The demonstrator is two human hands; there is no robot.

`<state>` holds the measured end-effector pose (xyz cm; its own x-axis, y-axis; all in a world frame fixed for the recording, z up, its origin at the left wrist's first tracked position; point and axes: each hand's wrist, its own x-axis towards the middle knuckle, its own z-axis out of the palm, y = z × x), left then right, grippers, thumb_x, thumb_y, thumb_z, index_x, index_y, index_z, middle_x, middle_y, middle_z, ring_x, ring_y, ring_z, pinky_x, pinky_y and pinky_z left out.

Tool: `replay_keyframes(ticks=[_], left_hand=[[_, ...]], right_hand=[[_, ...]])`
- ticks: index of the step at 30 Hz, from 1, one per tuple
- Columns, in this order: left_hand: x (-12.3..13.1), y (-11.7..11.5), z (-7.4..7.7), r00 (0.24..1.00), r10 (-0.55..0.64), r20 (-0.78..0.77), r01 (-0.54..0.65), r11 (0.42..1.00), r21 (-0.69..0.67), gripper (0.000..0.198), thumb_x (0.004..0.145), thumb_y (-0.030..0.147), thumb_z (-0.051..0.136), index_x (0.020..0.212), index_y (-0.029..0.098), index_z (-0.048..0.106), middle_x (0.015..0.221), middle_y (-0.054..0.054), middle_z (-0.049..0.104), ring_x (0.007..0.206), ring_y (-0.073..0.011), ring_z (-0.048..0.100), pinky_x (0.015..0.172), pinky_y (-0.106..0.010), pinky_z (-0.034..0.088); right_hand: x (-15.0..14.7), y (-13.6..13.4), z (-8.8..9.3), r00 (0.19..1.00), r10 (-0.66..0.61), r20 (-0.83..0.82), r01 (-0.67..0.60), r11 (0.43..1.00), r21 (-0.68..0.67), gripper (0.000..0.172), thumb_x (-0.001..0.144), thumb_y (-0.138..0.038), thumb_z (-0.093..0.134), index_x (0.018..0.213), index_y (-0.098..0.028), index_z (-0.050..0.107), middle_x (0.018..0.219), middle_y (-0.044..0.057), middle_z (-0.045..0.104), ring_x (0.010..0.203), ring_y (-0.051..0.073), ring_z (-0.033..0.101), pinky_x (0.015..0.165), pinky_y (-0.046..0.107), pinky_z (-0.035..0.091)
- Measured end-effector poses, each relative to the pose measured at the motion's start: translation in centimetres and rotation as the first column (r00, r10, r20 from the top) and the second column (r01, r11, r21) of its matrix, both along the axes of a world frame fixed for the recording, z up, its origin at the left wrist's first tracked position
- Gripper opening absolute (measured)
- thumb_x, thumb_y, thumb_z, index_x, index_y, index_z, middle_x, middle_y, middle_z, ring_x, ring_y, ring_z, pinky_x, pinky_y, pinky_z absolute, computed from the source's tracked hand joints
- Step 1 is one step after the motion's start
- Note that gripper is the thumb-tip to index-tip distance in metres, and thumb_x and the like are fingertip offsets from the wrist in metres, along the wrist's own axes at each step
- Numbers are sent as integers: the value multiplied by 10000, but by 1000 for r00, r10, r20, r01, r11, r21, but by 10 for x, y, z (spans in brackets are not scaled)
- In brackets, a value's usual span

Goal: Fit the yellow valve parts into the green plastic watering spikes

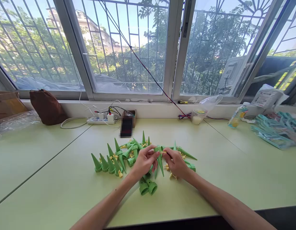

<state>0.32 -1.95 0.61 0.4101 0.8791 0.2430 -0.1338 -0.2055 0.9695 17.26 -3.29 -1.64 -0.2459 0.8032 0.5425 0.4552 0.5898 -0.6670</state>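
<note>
My left hand (144, 162) is closed on a green plastic watering spike (160, 165), its wide ribbed collar up and its point hanging down. Close beside that collar, my right hand (176, 163) pinches a small yellow plastic valve (164, 152), mostly covered by the fingers. Whether the valve touches the spike I cannot tell. Around both hands lie several more green spikes and loose yellow valves (171, 175). To the left, a row of green cones (104, 164) stands points up. Two short green caps (148, 187) lie in front of my left hand.
The pale green table (66, 191) has seams running across it. Towards the window are a power strip (97, 120), a brown bag (46, 107), a small box (131, 115) and a plastic cup (198, 117). A bottle (238, 115) and bagged teal items (272, 132) are at the right.
</note>
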Motion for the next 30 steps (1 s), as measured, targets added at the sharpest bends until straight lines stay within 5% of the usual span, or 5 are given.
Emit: replay_keyframes(ticks=[10,13,21,30], left_hand=[[1,-1,3,1000,9,9,-8,999,-53,406,811,516,669,949,180,488,495,81,533,359,-84,495,346,-178,401],[1,-1,2,998,64,6,-64,997,-30,402,819,503,663,981,190,470,487,93,511,345,-89,487,329,-174,372],[2,-6,-4,928,336,-160,-276,910,311,263,871,413,604,1012,200,544,562,65,506,412,-80,485,412,-181,369],[0,-7,-15,842,427,-329,-170,790,589,180,890,358,574,971,204,619,562,51,527,488,-97,452,536,-208,385]], right_hand=[[4,2,5,998,23,-59,-25,999,-31,378,1032,-408,293,793,-193,491,603,-52,394,525,105,341,531,234,303],[12,5,9,997,-61,-55,60,998,-9,358,1032,-408,296,911,-187,550,585,-53,419,513,112,369,537,236,326],[59,28,22,939,-320,126,296,938,178,196,951,-318,486,855,-186,594,623,-13,532,545,132,431,571,255,353],[56,27,17,899,-140,414,104,989,107,85,874,-196,606,895,-172,685,800,41,626,738,171,563,763,306,425]])
